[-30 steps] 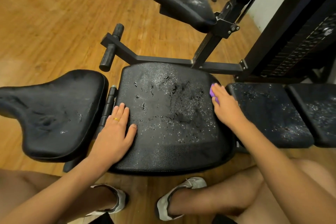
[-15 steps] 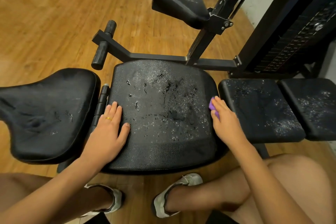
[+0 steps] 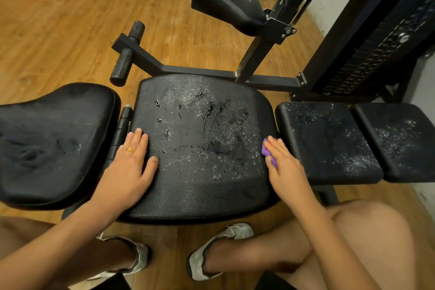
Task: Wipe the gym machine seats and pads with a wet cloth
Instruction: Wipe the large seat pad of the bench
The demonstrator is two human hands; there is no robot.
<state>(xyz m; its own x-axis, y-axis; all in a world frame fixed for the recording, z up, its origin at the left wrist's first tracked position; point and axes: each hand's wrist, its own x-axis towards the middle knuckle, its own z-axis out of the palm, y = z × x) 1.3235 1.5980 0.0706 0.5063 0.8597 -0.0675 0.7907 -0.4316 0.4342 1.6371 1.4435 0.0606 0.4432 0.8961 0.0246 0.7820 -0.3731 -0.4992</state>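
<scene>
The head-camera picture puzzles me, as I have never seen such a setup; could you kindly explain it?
It comes from a camera worn on a person's head, looking down at their own hands. Before them stands a black gym machine. The left hand lies flat on the middle seat, which is speckled with pale flecks. The right hand presses a purple cloth at that seat's right edge. More black pads sit on either side.

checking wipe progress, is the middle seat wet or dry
Wet: droplets and smeared streaks glisten across the middle seat.
</scene>
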